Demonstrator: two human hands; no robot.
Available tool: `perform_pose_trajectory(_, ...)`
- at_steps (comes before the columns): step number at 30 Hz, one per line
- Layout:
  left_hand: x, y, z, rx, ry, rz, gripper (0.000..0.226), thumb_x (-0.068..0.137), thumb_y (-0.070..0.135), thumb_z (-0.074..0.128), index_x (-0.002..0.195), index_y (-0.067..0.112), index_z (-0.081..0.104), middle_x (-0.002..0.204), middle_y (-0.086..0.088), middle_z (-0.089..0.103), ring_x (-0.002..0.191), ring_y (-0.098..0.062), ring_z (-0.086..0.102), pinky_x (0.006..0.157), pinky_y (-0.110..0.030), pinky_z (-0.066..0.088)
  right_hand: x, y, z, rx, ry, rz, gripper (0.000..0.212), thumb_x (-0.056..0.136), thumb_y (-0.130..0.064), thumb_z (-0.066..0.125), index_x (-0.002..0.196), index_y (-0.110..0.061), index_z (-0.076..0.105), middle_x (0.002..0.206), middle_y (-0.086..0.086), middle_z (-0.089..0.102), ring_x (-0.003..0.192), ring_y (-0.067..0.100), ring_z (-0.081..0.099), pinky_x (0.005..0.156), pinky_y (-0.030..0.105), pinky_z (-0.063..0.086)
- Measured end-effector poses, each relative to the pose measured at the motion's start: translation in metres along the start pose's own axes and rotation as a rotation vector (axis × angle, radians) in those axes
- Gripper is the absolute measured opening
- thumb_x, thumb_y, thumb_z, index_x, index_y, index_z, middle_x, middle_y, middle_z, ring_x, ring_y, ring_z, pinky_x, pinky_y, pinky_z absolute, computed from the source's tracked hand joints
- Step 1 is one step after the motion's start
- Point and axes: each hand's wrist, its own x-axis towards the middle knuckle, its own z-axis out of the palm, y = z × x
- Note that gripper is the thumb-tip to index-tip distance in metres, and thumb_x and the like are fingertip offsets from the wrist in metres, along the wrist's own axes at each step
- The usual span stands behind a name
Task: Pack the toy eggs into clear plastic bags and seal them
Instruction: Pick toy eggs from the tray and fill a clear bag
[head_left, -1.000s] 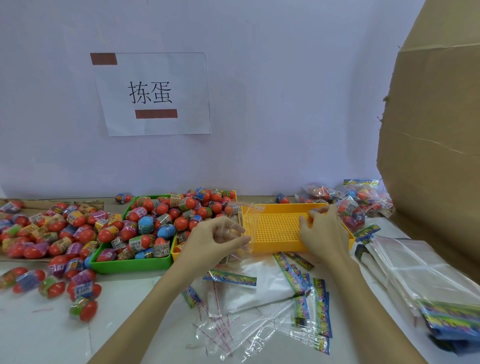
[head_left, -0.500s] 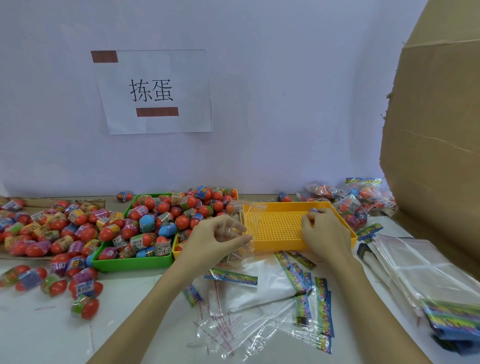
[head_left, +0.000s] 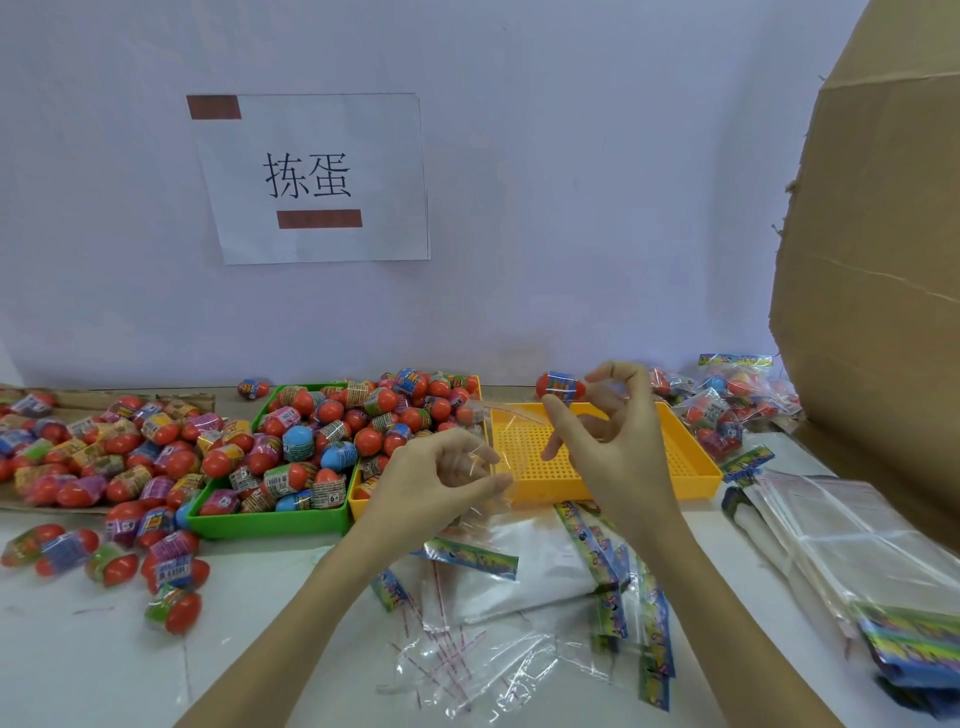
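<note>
My left hand (head_left: 441, 483) pinches a clear plastic bag (head_left: 506, 415) in front of the yellow tray; the bag's red-lined mouth points up and to the right. My right hand (head_left: 613, 436) is raised over the yellow tray (head_left: 691, 467) and pinches one red toy egg (head_left: 560, 386) with a blue label at its fingertips, just above and right of the bag's mouth. A green tray (head_left: 265, 522) heaped with toy eggs (head_left: 332, 431) stands to the left.
Several loose eggs (head_left: 104, 457) cover the table's left side. Filled bags (head_left: 722, 410) lie at the back right. A stack of clear bags (head_left: 852, 545) and printed header cards (head_left: 597, 551) lie in front. A tall cardboard box (head_left: 883, 260) fills the right.
My right hand has lifted off the yellow tray's far side and come up and left holding a toy egg. My left hand has stayed put with the bag.
</note>
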Motion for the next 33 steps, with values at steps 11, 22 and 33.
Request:
perform_pose_trajectory(11,0.000,-0.006,0.004,0.124,0.058,0.147,0.025,0.085,0.039,0.088,0.080,0.035,0.064,0.064,-0.001,0.059,0.054,-0.003,0.051,0.055,-0.021,0.044,-0.015,0.003,0.011,-0.441,-0.286,-0.172,0.035,0.094,-0.027,0.078,0.123,-0.043,0.066,0.114,-0.016,0.066,0.063,0.014,0.072,0.062,0.014,0.047)
perform_pose_trajectory(22,0.001,-0.009,0.002,0.145,0.025,0.138,0.021,0.085,0.044,0.086,0.096,0.038,0.070,0.064,0.013,0.060,0.056,-0.005,0.050,0.056,-0.021,0.043,-0.019,-0.005,0.011,-0.574,-0.441,-0.169,0.013,0.104,-0.027,0.066,0.115,-0.024,0.071,0.110,-0.017,0.069,0.053,0.015,0.064,0.058,0.014,0.042)
perform_pose_trajectory(33,-0.001,-0.007,0.004,0.142,-0.010,0.115,0.015,0.091,0.030,0.083,0.104,0.032,0.074,0.074,0.015,0.072,0.058,-0.005,0.058,0.060,-0.023,0.050,-0.020,-0.005,0.015,-0.578,-0.484,-0.086,0.029,0.105,-0.037,0.061,0.096,-0.018,0.081,0.103,-0.007,0.067,0.061,0.002,0.057,0.059,0.013,0.037)
